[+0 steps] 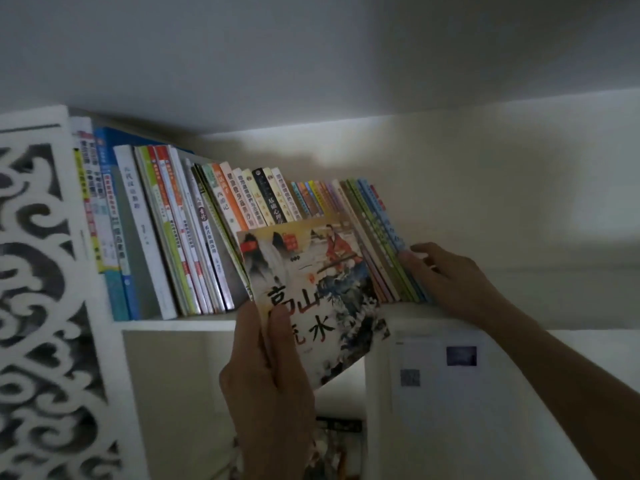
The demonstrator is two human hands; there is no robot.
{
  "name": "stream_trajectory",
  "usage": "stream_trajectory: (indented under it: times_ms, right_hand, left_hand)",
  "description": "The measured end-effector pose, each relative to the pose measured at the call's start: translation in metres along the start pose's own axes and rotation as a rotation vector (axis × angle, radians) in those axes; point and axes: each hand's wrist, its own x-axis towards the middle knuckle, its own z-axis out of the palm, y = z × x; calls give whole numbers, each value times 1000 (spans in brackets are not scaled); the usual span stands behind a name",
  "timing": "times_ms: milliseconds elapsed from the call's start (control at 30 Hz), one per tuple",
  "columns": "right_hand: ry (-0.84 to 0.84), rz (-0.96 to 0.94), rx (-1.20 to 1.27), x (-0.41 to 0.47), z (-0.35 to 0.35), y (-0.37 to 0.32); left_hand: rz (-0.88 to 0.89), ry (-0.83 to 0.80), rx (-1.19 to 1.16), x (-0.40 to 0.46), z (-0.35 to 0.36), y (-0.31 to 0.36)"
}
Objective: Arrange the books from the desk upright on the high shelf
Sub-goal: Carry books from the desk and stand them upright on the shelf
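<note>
A thin book (311,289) with a painted mountain scene and large black characters on its cover is held up in front of the high shelf (180,324). My left hand (270,379) grips its lower left corner, thumb across the cover. Behind it a row of books (194,230) stands on the shelf, leaning left. My right hand (450,275) rests against the right end of that row, fingers on the outermost thin blue book (388,233). The held book's top edge overlaps the middle of the row.
A white carved fretwork panel (38,271) closes the shelf's left side. To the right of the row the shelf board is bare, under a low white ceiling. A white surface with a label (440,362) sits below the shelf at right. Dark items lie in the lower compartment (339,427).
</note>
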Motion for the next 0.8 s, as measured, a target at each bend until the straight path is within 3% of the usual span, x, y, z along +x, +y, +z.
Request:
stream_trajectory:
  times_ms: [133, 200, 300, 367, 467, 633, 800]
  right_hand:
    - [541, -246, 137, -52, 7, -13]
    - [478, -185, 384, -114, 17, -14]
    - [82, 121, 707, -225, 33, -2]
    - [-37, 374, 799, -291, 44, 23]
    - [46, 750, 772, -376, 55, 80]
    - [261, 1179, 702, -484, 48, 171]
    - [353, 1406, 532, -554, 28, 259]
  left_hand:
    - [-15, -123, -91, -24, -24, 0]
    - [-57, -196, -123, -48, -31, -7]
    - [-151, -382, -166, -104, -35, -18]
    - [-239, -518, -178, -156, -32, -24]
    - [-463, -758, -90, -249, -18, -42]
    - [-855, -1363, 208, -394, 18, -69]
    - [-826, -1619, 267, -483, 75, -49]
